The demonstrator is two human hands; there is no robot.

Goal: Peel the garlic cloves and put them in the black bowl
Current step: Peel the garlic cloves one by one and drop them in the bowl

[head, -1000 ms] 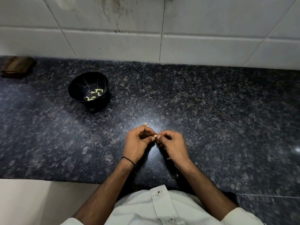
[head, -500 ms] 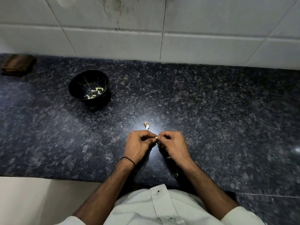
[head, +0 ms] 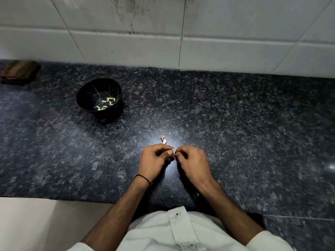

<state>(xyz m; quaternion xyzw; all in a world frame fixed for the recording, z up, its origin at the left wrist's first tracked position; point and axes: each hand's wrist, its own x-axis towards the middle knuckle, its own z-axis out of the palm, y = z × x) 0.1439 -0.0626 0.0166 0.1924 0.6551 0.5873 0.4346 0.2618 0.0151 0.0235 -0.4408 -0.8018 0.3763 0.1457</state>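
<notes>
Black granite bench (head: 235, 124) carries one bowl (head: 81, 98) holding roughly six pale peeled cloves (head: 108, 100), too small to count surely. Right of the bowl and nearer the person, two hands meet fingertip to fingertip. The left hand (head: 154, 160) and the right hand (head: 194, 163) each curl and pinch one clove (head: 172, 153) between them, mostly hidden. One husk scrap (head: 163, 139) lies just beyond the hands, on the bowl's side. One brown block (head: 19, 72) sits well left of the bowl. One black band (head: 143, 178) circles the left wrist.
</notes>
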